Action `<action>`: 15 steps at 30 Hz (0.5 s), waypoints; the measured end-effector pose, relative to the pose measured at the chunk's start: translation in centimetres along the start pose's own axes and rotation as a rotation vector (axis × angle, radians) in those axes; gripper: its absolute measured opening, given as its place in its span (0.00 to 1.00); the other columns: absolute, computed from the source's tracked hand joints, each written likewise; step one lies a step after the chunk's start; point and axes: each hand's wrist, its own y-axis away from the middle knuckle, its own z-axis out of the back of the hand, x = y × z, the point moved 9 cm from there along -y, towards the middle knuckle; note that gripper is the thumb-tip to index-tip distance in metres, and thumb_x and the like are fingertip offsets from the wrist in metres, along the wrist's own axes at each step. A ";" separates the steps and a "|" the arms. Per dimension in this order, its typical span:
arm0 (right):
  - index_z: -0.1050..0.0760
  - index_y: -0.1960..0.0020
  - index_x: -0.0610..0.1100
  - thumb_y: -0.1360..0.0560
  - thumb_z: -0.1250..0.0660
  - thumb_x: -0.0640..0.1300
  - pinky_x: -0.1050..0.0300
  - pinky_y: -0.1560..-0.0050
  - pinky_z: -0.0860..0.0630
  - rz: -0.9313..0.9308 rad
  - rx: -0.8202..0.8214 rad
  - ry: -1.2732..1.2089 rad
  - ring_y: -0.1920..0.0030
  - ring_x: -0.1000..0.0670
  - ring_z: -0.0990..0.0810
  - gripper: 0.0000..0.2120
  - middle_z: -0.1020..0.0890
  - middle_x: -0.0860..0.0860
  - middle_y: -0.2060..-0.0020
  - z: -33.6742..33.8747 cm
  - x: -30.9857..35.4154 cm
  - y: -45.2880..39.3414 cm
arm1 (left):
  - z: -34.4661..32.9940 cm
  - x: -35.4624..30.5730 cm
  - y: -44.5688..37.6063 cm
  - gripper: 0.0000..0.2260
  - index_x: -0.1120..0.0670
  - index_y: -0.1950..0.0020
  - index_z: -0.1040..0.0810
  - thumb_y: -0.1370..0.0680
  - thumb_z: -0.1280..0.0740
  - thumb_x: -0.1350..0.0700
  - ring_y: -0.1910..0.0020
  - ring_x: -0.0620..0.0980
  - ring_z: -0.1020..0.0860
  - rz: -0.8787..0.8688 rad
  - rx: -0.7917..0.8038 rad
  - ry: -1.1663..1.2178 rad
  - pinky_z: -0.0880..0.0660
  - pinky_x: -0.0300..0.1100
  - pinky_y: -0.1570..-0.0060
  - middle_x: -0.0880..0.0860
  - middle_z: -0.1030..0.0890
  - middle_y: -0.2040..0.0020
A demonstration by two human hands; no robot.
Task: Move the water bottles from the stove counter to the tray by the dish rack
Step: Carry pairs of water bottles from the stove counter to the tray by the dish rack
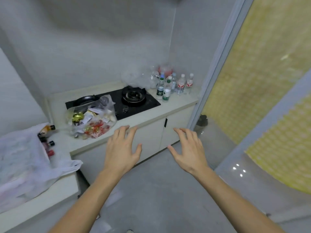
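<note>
Both hands are held out low in the centre of the frame, palms down and fingers spread, gripping nothing: the left hand [121, 149] hangs just in front of the desk [178, 101] edge, the right hand [188, 148] beside it over the cabinet doors [151, 140]. Neither touches anything.

The water bottles [173, 85] stand upright in a tight cluster at the upper right of centre, on the end of the desk right of the gas stove [133, 96]. Two green-labelled ones are nearest the front, two red-labelled ones sit to their right, and more stand behind among crumpled clear plastic [134, 76]. No tray or dish rack is in view, so the carrying has not begun and the hands are well apart from the bottles.

Risks from here, as a judgement: the bottles are packed close, so reaching for a back one over the front row could knock a neighbour over, and one near the front edge could roll to the floor. The loose plastic behind may catch on a lifted bottle and drag others. A full plastic bag [91, 117] sits at the left of the stove, near the left hand's path; a wide swing could brush it. Taking several bottles at once raises the chance of a slip
</note>
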 end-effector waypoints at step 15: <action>0.35 0.19 0.50 0.19 0.38 0.63 0.44 0.28 0.28 -0.137 -0.046 0.002 0.26 0.44 0.31 0.33 0.28 0.49 0.26 -3.6 -14.2 -20.8 | -12.6 -5.2 -25.9 0.27 0.50 0.22 0.28 0.20 0.32 0.46 0.31 0.57 0.26 -0.206 0.076 0.050 0.23 0.54 0.43 0.54 0.25 0.29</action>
